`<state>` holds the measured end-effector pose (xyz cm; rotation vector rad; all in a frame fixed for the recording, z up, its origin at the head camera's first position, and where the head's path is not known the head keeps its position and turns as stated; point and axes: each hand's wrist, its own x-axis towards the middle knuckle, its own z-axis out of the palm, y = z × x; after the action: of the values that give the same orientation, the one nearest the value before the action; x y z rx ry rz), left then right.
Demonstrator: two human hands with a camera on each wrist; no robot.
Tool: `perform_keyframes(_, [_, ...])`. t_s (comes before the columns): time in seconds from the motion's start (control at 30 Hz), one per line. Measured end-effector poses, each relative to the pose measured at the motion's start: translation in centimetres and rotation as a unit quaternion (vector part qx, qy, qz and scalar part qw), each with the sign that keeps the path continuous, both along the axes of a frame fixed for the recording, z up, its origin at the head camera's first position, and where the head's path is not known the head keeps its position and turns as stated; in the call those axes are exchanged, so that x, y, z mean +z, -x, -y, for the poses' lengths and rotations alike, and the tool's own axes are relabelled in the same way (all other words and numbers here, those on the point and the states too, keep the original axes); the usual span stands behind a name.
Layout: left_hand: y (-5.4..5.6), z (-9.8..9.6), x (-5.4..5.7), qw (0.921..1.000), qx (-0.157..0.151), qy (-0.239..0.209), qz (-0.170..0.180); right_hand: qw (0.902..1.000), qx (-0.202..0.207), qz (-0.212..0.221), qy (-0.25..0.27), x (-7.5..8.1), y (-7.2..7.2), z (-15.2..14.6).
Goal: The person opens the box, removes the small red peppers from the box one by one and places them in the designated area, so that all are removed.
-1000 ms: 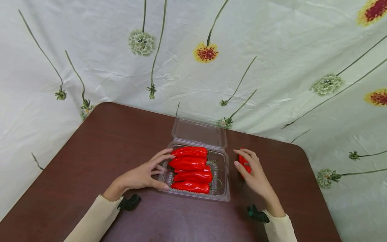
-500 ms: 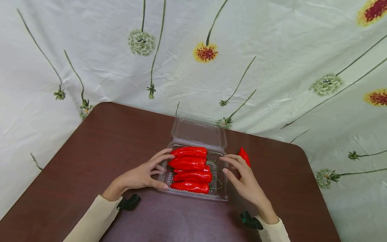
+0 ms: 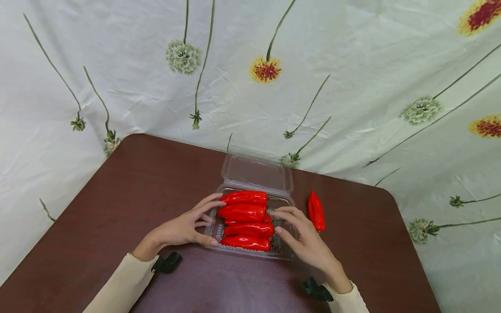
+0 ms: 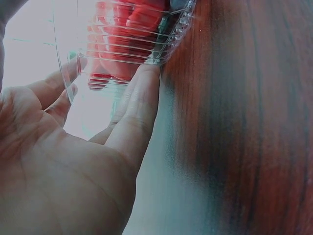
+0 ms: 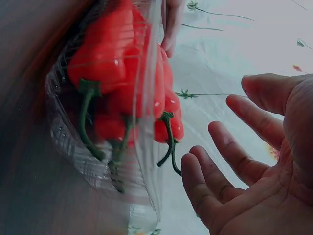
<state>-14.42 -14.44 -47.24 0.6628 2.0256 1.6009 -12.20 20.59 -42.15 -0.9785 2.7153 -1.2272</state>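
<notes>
Several glossy red peppers [image 3: 244, 212] with green stems lie side by side in a clear plastic clamshell container [image 3: 291, 257], whose lid [image 3: 258, 173] is folded back. At the container's left end, my left hand [image 3: 185, 226] steadies it with spread, nearly straight fingers. Its thumb touches the front left corner; other fingers reach along the left side, by the pepper tips. Over the container's right side hovers my right hand [image 3: 305, 239], its fingers loosely bent beside the stem ends and nothing held. To its right, a single red pepper [image 3: 316, 212] rests on the table.
The dark brown wooden table [image 3: 168, 174] has rounded far corners. Behind it hangs a pale cloth [image 3: 137, 87] printed with flowers, and the lid lies near the table's far edge. Dark straps [image 3: 166, 262] sit at both wrists.
My right hand has moved left, from over the loose pepper to the container's right side, uncovering that pepper on the table. The left hand has stayed put.
</notes>
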Motion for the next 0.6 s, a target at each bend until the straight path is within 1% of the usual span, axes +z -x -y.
perform_keyframes(0.1, [0.0, -0.1, -0.1, 1.0000, -0.002, -0.001, 0.004, 1.0000, 0.003, -0.007, -0.004, -0.3, -0.1, 0.4])
perform_keyframes(0.3, [0.1, -0.1, 0.0, 1.0000, 0.002, -0.001, 0.004, 0.9994, 0.022, -0.028, -0.001, -0.9, -0.1, 1.3])
perform_keyframes(0.43, [0.1, -0.1, 0.0, 1.0000, 0.003, 0.001, 0.000, 0.9990, 0.033, -0.031, -0.004, -1.6, -0.2, 2.0])
perform_keyframes(0.6, [0.0, -0.1, -0.1, 1.0000, 0.005, 0.003, -0.003, 0.9990, 0.029, -0.031, -0.012, -2.5, -0.5, 2.7])
